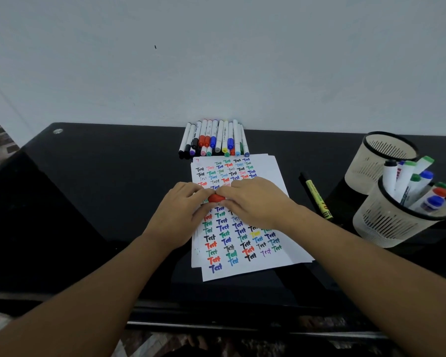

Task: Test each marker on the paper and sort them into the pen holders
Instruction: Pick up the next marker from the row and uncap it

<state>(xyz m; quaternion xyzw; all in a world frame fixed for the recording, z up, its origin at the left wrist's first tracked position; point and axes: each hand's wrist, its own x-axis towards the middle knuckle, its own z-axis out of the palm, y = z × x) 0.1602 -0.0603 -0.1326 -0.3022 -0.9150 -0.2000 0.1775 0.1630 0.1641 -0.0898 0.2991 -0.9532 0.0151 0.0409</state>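
Both hands meet over the white paper (273,173), which is covered with coloured "Test" words. My left hand (180,212) and my right hand (252,202) both grip a marker with a red cap (215,198); only the red cap shows between the fingers, the rest of the marker is hidden. A row of several unsorted markers (214,139) lies at the paper's far edge against the wall. At the right stand two mesh pen holders: the near pen holder (386,222) holds several markers, the far pen holder (366,161) looks empty.
A yellow and black marker (317,197) lies on the black desk (88,191) between the paper and the holders. The wall runs close behind the marker row. The desk's front edge is near my arms.
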